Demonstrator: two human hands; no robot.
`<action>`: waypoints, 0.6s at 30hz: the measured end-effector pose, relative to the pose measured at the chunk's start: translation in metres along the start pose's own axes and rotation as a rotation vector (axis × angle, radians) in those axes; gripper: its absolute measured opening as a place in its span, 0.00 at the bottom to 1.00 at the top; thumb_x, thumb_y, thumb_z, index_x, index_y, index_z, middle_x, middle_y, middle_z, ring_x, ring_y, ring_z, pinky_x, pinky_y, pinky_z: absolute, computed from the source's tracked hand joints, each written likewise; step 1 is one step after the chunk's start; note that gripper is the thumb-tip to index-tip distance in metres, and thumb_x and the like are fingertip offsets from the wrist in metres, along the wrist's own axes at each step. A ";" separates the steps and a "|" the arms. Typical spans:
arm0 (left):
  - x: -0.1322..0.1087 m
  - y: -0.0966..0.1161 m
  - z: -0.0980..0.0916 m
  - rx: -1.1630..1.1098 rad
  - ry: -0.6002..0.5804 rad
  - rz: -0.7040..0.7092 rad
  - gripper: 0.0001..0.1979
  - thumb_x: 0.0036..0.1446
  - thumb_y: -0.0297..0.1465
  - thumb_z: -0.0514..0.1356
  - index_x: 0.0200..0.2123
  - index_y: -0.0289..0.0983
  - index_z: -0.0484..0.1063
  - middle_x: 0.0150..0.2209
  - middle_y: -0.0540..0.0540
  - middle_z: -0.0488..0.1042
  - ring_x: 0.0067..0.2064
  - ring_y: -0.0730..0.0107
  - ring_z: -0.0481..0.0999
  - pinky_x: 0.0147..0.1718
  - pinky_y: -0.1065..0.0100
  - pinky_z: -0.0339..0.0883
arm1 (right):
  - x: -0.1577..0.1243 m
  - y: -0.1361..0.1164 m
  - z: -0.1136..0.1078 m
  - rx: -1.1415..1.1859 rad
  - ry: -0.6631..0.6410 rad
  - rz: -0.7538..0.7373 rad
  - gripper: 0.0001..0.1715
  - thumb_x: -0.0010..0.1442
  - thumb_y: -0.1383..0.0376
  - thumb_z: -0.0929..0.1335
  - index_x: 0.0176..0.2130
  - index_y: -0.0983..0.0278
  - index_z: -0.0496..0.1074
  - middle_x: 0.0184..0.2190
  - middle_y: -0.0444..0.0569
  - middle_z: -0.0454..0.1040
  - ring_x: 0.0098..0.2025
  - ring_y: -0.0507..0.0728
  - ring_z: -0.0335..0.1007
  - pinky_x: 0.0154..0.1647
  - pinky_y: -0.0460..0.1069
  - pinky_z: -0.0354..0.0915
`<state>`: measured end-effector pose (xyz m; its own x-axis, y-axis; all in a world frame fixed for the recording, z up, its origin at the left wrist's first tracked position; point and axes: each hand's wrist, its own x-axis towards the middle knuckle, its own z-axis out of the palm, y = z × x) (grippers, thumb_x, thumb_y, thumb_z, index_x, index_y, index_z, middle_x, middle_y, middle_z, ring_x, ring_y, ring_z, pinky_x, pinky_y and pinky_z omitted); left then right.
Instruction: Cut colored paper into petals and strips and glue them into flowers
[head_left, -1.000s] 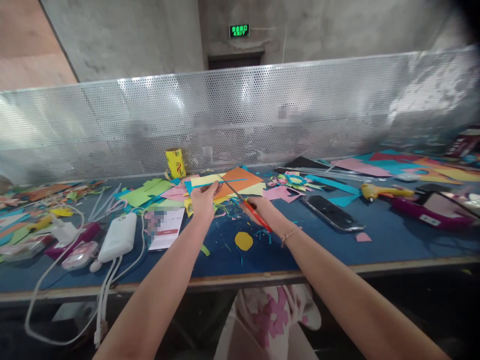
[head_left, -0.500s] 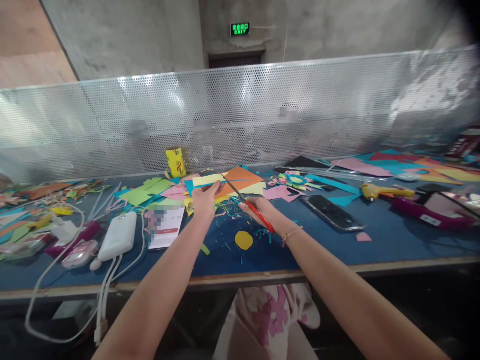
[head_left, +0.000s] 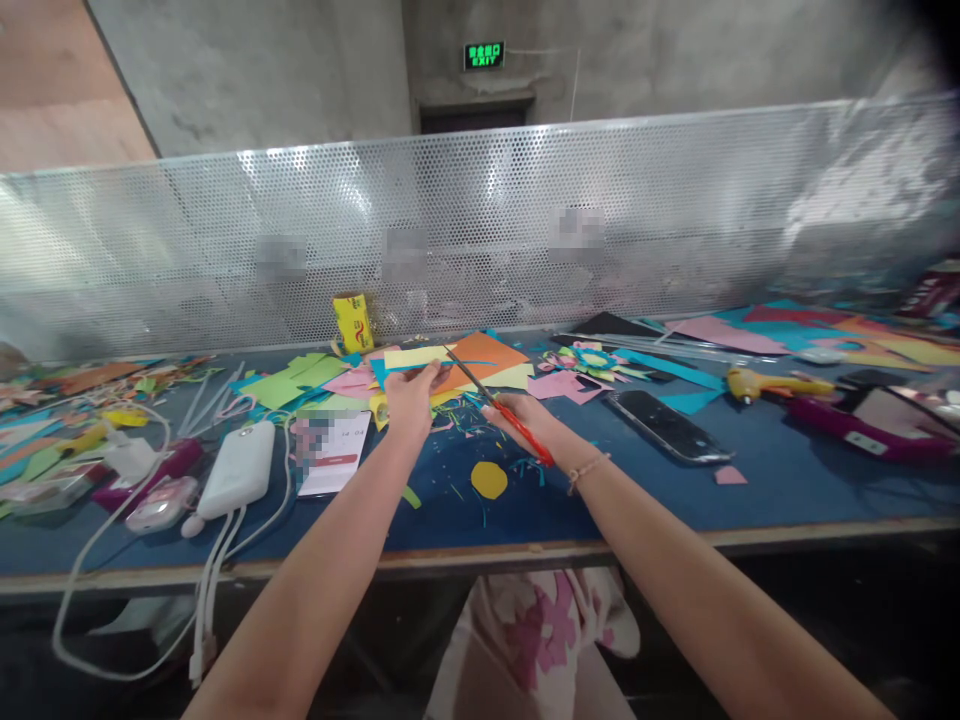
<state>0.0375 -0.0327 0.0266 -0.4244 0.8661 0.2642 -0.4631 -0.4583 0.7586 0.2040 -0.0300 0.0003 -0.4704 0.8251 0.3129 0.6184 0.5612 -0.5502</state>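
Note:
My left hand (head_left: 409, 402) is closed in a pinch on a thin blue paper strip (head_left: 476, 362), whose free end juts out to the right. My right hand (head_left: 529, 420) grips red-handled scissors (head_left: 536, 446), their dark blades pointing up and left beside the strip. Whether the blades touch the strip I cannot tell. Behind the hands lie an orange sheet (head_left: 491, 352) and a pale yellow strip of paper (head_left: 412, 356). A yellow paper disc (head_left: 489, 480) rests on the blue tabletop (head_left: 442, 515) below the hands, among fine paper clippings.
Left of my hands are a lit phone (head_left: 345, 455) and a white power bank (head_left: 238, 470) with cables over the table edge. To the right lie a dark phone (head_left: 667, 427), a yellow glue gun (head_left: 776, 384) and a purple case (head_left: 870, 430). A perforated metal screen (head_left: 465, 230) stands behind.
My right hand and the scissors have shifted slightly to the right. Less blue shows by my left fingertips. The things on the table stay put.

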 end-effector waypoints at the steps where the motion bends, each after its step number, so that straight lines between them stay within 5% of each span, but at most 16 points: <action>1: 0.000 0.000 0.000 -0.001 0.001 -0.001 0.09 0.33 0.26 0.67 0.21 0.29 0.71 0.21 0.46 0.74 0.26 0.71 0.75 0.37 0.64 0.72 | 0.000 0.000 0.000 0.003 0.001 -0.002 0.28 0.56 0.44 0.55 0.22 0.64 0.58 0.17 0.40 0.54 0.21 0.48 0.50 0.22 0.45 0.48; 18: 0.002 -0.003 -0.001 0.017 0.005 0.030 0.10 0.33 0.25 0.68 0.22 0.29 0.72 0.21 0.49 0.73 0.25 0.75 0.74 0.36 0.66 0.72 | 0.000 -0.003 -0.001 0.002 0.004 0.020 0.29 0.55 0.43 0.55 0.22 0.63 0.57 0.17 0.41 0.55 0.22 0.49 0.51 0.24 0.46 0.48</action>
<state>0.0374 -0.0294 0.0246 -0.4417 0.8508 0.2846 -0.4369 -0.4810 0.7601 0.2022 -0.0318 0.0026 -0.4553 0.8363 0.3053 0.6265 0.5446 -0.5576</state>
